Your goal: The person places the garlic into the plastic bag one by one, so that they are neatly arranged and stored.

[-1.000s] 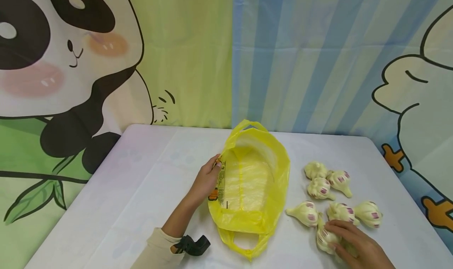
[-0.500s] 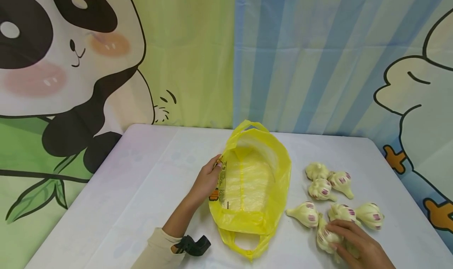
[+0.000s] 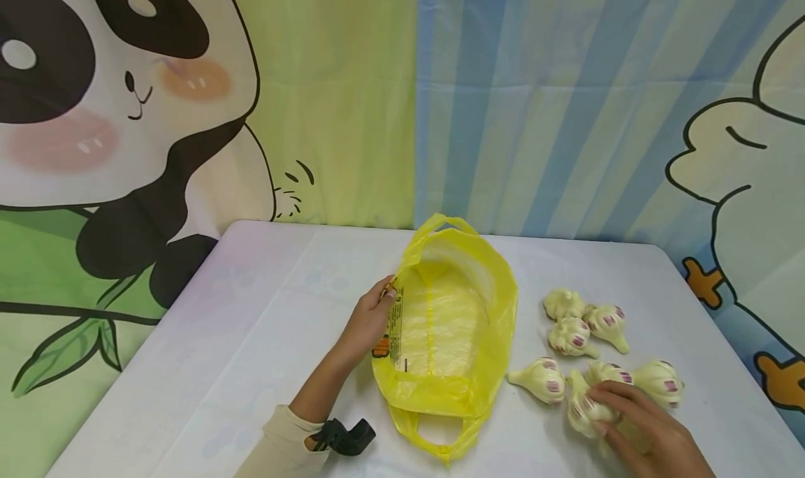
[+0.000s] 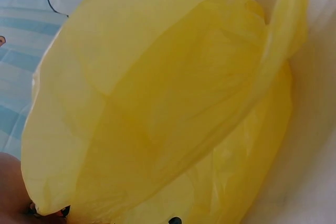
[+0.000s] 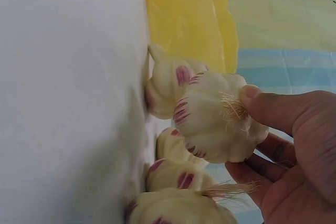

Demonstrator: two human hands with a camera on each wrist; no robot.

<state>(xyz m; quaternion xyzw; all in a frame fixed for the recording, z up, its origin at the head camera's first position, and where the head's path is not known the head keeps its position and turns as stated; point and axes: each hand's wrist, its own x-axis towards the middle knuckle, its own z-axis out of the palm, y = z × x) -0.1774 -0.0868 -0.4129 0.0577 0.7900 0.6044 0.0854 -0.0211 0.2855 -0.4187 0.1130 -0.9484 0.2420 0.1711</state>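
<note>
a white table (image 3: 251, 338) with rounded far corners stands in front of a creased fabric backdrop (image 3: 342, 100), yellow-green at left with a black-and-white cartoon panda (image 3: 135, 149), blue-striped at right with a white, black-outlined cartoon figure (image 3: 767, 240).

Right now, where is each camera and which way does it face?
Head: worn on the head, facing forward and down at the yellow plastic bag and round, cream-and-purple garlic bulbs; the left hand, beige left sleeve and right hand show.
Left wrist: on that wrist, facing the bag close up; a sliver of the left hand shows at lower left.
Right wrist: on that wrist, facing the held garlic bulb; part of the right hand shows.
Shared by head and right wrist: held bulb and bag.
</note>
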